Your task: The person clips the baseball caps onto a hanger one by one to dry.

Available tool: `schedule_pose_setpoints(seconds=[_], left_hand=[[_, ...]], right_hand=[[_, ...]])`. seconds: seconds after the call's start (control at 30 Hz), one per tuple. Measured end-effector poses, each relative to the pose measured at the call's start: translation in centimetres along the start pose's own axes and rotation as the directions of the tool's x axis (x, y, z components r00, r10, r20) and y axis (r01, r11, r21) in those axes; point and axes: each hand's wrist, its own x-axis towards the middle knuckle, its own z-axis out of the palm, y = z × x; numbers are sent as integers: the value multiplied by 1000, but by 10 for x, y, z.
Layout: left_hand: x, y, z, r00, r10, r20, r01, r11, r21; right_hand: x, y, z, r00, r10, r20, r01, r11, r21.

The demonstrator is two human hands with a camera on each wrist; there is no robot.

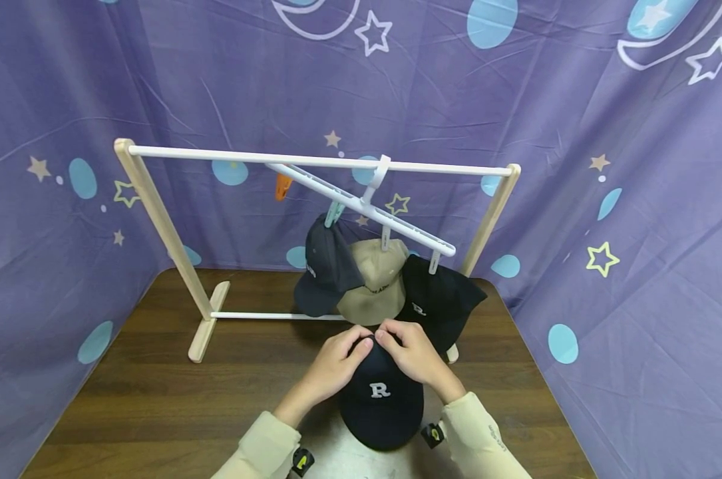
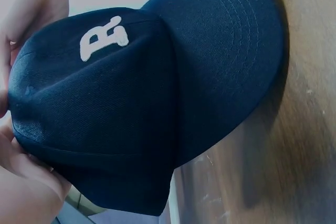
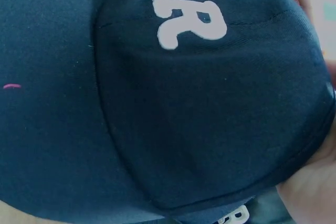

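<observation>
A navy baseball cap with a white letter R on its front is held above the tabletop, brim toward me. My left hand pinches the top of its crown from the left. On the crown's other side, my right hand pinches it close by. The left wrist view shows the cap's crown tipped sideways, with fingers at its top. In the right wrist view the crown fills most of the picture, and the fingertips behind its edge are partly hidden.
A wooden rack with a white rod stands behind. From it hangs a tilted white hanger with an orange clip at its left. Clipped below are a dark grey cap, a beige cap and a black cap.
</observation>
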Motion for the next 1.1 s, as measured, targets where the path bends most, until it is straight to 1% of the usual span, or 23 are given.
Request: schedule_pose_setpoints(seconds=[0.2,0.4,0.6,0.73,0.9,1.1], left_hand=[[0,-1,-6,1000,13,9,-13,1000,7],[-1,0,-16,999,26,24,-26,999,32],[-3,0,-27,998,43,41,-45,997,65],[-5,-2,-35,997,46,66,-51,996,79],[-7,-5,-48,994,53,93,-64,992,111],[-7,-2,-63,991,53,124,-69,989,133]], right_hand=[[1,-2,1,1000,4,22,-3,1000,-7],[3,-5,2,999,14,44,-14,1000,-3],[4,-8,2,995,28,98,-30,999,17],[6,-9,2,986,43,160,-51,998,46],[9,-10,-1,967,56,250,-74,995,63],[15,-13,-3,954,29,297,-52,996,70]])
